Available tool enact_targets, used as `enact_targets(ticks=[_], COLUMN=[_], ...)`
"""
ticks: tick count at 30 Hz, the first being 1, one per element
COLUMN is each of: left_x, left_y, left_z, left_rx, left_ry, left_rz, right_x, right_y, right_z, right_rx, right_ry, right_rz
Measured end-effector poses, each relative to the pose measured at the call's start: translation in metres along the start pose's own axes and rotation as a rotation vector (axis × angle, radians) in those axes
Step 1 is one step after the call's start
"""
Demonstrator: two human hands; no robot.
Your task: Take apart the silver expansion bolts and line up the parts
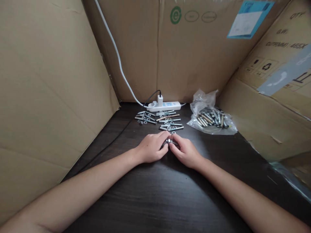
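My left hand (pixel 152 146) and my right hand (pixel 186 151) meet over the dark table, fingers curled in toward each other. Between the fingertips shows a small silver nut (pixel 169 141), seemingly on a bolt whose shaft is mostly hidden by the fingers. Both hands are closed on this bolt. Just beyond them lie several silver bolts (pixel 170 125) in a rough column, with washers (pixel 174 132) among them. One bolt (pixel 168 117) looks copper-coloured. To the left of these sits another loose group of bolts (pixel 145 119) with nuts and washers.
A clear plastic bag (pixel 201 129) holding many bolts lies at the right. Behind the loose hardware is a white power strip (pixel 173 105) with a plugged-in adapter (pixel 160 100). A black cable (pixel 109 144) runs across the table's left. Cardboard walls (pixel 136 58) enclose three sides.
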State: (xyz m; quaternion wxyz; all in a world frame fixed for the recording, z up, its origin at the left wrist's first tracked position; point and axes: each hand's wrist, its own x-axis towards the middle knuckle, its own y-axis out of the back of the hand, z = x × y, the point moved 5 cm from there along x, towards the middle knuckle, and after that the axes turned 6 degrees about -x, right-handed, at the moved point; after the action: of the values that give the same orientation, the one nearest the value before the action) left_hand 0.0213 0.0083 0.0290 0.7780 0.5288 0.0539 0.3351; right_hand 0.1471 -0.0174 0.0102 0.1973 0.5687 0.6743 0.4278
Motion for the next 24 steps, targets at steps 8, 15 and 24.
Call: enact_targets(ticks=[8,15,24], left_x=[0.0009,0.0007,0.0031], left_y=[-0.0027,-0.0031,-0.0041], left_z=[-0.0028,-0.0049,-0.0088], left_rx=[-0.008,0.030,0.118], left_ry=[0.012,0.032,0.074], left_rz=[-0.028,-0.032,-0.045], right_x=[0.0010,0.0013,0.0007], right_y=[-0.0008,0.0002,-0.0013], right_z=[0.0002,-0.0013,-0.0003], right_rx=[-0.004,0.001,-0.037], right_ry=[-0.007,-0.001,0.004], right_rz=[-0.002,0.005,0.008])
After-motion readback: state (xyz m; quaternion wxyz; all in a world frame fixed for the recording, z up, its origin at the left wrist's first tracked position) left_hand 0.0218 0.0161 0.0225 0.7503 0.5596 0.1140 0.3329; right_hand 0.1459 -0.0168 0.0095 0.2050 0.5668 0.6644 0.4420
